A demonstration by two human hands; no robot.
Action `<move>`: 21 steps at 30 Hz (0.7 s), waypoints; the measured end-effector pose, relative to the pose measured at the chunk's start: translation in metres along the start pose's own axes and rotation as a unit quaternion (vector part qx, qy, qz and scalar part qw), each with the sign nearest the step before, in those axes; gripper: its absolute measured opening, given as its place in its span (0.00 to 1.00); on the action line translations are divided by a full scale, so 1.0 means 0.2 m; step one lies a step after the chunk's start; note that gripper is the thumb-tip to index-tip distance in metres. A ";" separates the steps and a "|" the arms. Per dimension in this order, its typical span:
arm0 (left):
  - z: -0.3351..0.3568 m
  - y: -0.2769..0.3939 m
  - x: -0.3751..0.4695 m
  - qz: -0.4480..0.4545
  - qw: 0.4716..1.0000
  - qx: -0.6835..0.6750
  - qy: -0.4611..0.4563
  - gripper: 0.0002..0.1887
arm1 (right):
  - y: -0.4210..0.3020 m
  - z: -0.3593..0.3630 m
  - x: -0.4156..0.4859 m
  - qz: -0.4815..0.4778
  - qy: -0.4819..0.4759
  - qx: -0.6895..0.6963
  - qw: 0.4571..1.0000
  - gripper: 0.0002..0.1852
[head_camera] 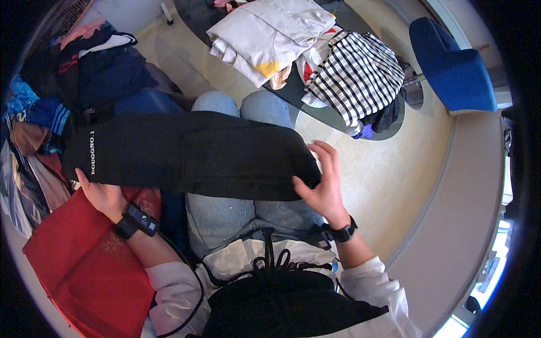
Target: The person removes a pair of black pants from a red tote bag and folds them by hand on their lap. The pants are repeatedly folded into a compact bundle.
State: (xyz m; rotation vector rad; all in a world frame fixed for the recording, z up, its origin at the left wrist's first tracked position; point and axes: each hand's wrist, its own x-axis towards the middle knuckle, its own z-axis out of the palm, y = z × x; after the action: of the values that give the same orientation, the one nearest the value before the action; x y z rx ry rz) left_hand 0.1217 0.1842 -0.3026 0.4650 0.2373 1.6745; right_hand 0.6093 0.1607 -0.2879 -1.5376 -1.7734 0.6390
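Observation:
A long folded black garment (190, 152) with white lettering near its left end lies across my knees in blue jeans (224, 219). My left hand (103, 196) holds its lower left corner, the thumb along the edge and the other fingers hidden under the cloth. At the rounded right end, my right hand (323, 181) has the cloth between its thumb and curved fingers. The right fingers are slightly blurred.
Ahead, a dark glass table (334, 114) bears a folded white cloth (270, 34) and a black-and-white striped garment (359, 76). Several clothes (105, 72) are heaped at left, near a red fabric item (93, 257). A blue chair (452, 72) stands at right.

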 end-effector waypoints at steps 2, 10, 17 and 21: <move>0.00 -0.02 0.00 -0.011 1.000 -0.026 -0.014 0.26 | 0.10 -0.03 -0.09 0.101 -0.017 -0.010 0.995 0.33; 0.04 -0.03 -0.01 -0.003 1.000 0.003 -0.027 0.26 | 0.19 -0.08 -0.28 -0.100 0.096 -0.078 0.987 0.16; 0.05 -0.05 -0.02 0.020 1.000 0.008 -0.002 0.26 | 0.13 -0.07 -0.19 -0.073 -0.035 -0.024 0.996 0.10; 0.08 -0.08 -0.01 0.033 0.999 0.015 0.003 0.27 | -0.02 -0.02 -0.02 -0.124 -0.135 0.023 0.983 0.21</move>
State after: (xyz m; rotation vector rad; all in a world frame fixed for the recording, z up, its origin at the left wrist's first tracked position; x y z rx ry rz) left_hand 0.1427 0.1822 -0.2941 0.4941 0.2548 1.7389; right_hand 0.6091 0.1557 -0.2825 -1.2160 -2.0965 0.7855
